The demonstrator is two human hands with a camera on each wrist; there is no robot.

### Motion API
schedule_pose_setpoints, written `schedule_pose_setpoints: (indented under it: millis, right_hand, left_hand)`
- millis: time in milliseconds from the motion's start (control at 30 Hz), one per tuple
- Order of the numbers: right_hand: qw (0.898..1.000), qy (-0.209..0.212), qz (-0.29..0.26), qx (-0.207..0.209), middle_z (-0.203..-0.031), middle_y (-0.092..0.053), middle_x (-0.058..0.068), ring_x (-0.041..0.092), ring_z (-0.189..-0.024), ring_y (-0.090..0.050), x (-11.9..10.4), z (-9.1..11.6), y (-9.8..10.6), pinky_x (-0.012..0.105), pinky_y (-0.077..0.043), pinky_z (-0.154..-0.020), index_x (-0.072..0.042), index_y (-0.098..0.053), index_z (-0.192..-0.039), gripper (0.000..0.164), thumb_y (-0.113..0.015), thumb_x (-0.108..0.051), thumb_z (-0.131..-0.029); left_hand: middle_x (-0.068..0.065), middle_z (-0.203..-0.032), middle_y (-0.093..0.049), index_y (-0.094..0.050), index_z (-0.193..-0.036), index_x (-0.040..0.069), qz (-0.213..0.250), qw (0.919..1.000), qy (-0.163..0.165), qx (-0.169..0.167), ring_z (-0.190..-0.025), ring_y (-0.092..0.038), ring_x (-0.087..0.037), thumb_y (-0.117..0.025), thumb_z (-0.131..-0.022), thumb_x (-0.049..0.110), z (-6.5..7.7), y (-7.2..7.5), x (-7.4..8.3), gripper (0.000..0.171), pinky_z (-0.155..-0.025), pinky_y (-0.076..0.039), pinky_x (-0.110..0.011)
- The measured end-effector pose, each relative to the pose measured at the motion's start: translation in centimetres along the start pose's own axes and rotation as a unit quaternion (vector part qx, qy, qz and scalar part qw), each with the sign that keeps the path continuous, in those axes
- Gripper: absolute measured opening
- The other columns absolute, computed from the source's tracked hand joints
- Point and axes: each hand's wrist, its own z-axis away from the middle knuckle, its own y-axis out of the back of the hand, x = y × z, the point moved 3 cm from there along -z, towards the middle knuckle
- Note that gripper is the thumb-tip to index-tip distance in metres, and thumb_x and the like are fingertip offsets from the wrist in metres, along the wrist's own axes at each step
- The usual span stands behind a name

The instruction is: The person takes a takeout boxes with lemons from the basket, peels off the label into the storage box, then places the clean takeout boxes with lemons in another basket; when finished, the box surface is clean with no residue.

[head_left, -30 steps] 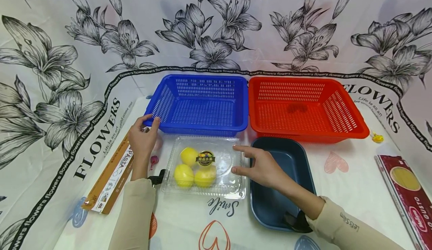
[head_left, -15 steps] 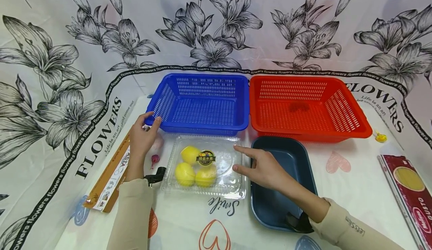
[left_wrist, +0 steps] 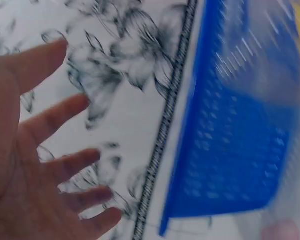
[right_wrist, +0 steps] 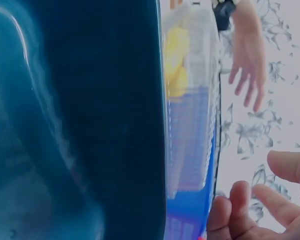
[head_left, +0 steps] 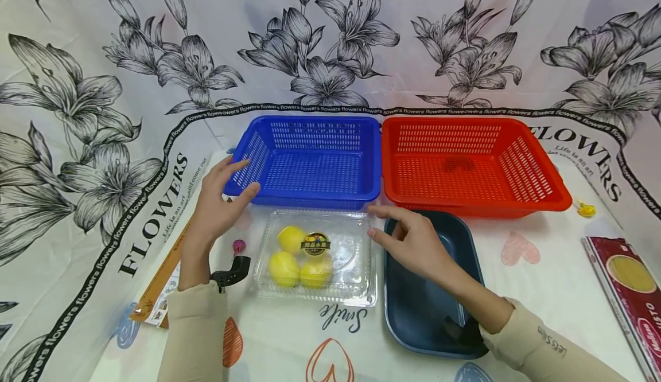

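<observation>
With the left hand (head_left: 214, 205) and right hand (head_left: 417, 243) both loosely spread, the clear plastic clamshell (head_left: 351, 276), between them and near of the blue basket (head_left: 312, 168), could tilt if lifted, its lemons (head_left: 284, 269) bunching left.

from afar on my feed i see a solid blue basket (head_left: 315, 171) and a solid red basket (head_left: 444, 172). the box (head_left: 346, 281) is colourless and see-through, its label (head_left: 315, 245) black with gold, and the fruits (head_left: 284, 269) i make out are yellow. i read the tray (head_left: 420, 313) as dark slate blue, the sleeves (head_left: 196, 330) as beige. the backdrop (head_left: 330, 38) is white with black line-drawn lilies; the tablecloth (head_left: 279, 336) is white with red, pink and blue hearts. the carton (head_left: 157, 293) shows orange-brown and white, the packet (head_left: 622, 296) deep maroon and pale yellow.
</observation>
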Motion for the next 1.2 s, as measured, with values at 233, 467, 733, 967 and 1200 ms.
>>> schedule_pose_setpoints:
  millis: [233,467,733,967,1200]
  right_hand:
    - [0.998,0.007,-0.037,0.04,-0.085,-0.064,0.007,0.018,-0.06,-0.052,0.9,-0.8,1.1,0.024,-0.044,-0.05,-0.019,-0.069,-0.129,0.035,-0.073,-0.021,-0.095]
    - [0.998,0.009,-0.061,0.03,-0.099,-0.072,0.003,0.021,-0.071,-0.057,1.7,-1.4,1.2,0.023,-0.048,-0.058,-0.019,-0.07,-0.127,0.03,-0.071,-0.021,-0.096]
    - [0.995,0.038,-0.092,0.009,-0.11,-0.075,0.009,0.021,-0.084,-0.064,1.6,-2.7,0.3,0.023,-0.055,-0.07,-0.01,-0.069,-0.128,0.034,-0.072,-0.017,-0.095]
    - [0.995,0.072,-0.056,-0.029,-0.11,-0.074,0.003,0.017,-0.092,-0.063,0.2,-3.9,-1.0,0.031,-0.055,-0.078,-0.016,-0.073,-0.123,0.032,-0.076,-0.02,-0.092]
    - [0.987,0.129,-0.028,-0.094,-0.115,-0.073,0.009,0.024,-0.101,-0.062,-0.8,-5.2,-2.3,0.038,-0.055,-0.084,-0.011,-0.074,-0.121,0.032,-0.078,-0.018,-0.09]
  left_hand:
    - [0.001,-0.169,-0.027,-0.053,-0.149,0.023,-0.013,0.9912,-0.085,-0.101,-0.159,-0.013,-0.031,-0.071,-0.096,0.031,0.6,-1.2,3.3,0.056,-0.117,-0.016,-0.076]
    - [0.003,-0.165,-0.036,-0.056,-0.146,0.028,-0.011,0.9779,-0.118,-0.172,-0.156,-0.024,-0.031,-0.075,-0.093,0.029,1.7,-2.3,4.8,0.057,-0.117,-0.024,-0.072]
    - [0.0,-0.159,-0.046,-0.061,-0.141,0.027,-0.013,0.9589,-0.13,-0.252,-0.151,-0.035,-0.033,-0.076,-0.093,0.03,2.3,-3.4,4.4,0.051,-0.115,-0.034,-0.067]
    - [-0.002,-0.159,-0.046,-0.062,-0.14,0.025,-0.025,0.9438,-0.123,-0.306,-0.151,-0.036,-0.034,-0.077,-0.092,0.028,2.7,-4.0,3.7,0.051,-0.115,-0.038,-0.062]
    - [-0.007,-0.165,-0.038,-0.058,-0.146,0.017,-0.052,0.9315,-0.106,-0.344,-0.156,-0.021,-0.041,-0.078,-0.09,0.022,2.6,-4.5,3.1,0.06,-0.119,-0.025,-0.068]
